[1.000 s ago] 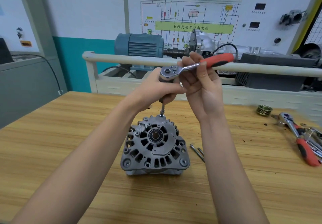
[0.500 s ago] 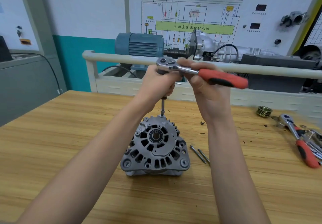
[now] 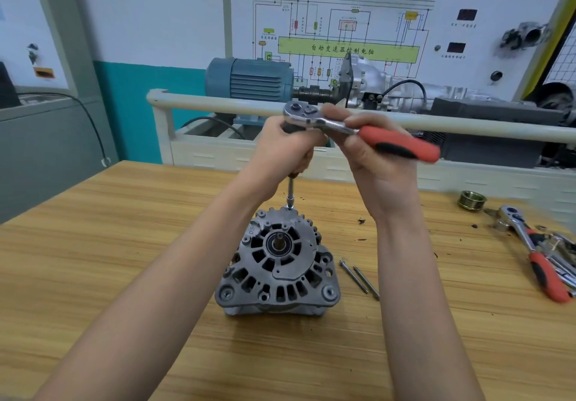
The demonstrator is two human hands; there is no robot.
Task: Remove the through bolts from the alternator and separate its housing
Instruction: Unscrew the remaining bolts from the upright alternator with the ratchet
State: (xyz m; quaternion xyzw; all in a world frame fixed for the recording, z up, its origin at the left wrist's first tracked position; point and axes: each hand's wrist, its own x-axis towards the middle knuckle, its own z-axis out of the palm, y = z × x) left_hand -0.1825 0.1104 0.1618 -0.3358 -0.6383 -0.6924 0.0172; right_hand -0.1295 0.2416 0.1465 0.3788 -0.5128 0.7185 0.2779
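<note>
I count one alternator standing on the counter. Two loose through bolts lie side by side just to its right. I see two red-handled ratchets: one held up in my two hands, left and right, and a second lying at the far right among other tools too tangled for me to number. One grooved pulley sits near that pile. One blue motor stands behind the rail.

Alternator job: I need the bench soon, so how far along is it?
Done: two bolts lie loose on the table beside the alternator. In hand: the ratchet, on an extension, sits on a bolt at the far edge, both hands working it. Left: any remaining bolts, and the housing looks unseparated.
</note>
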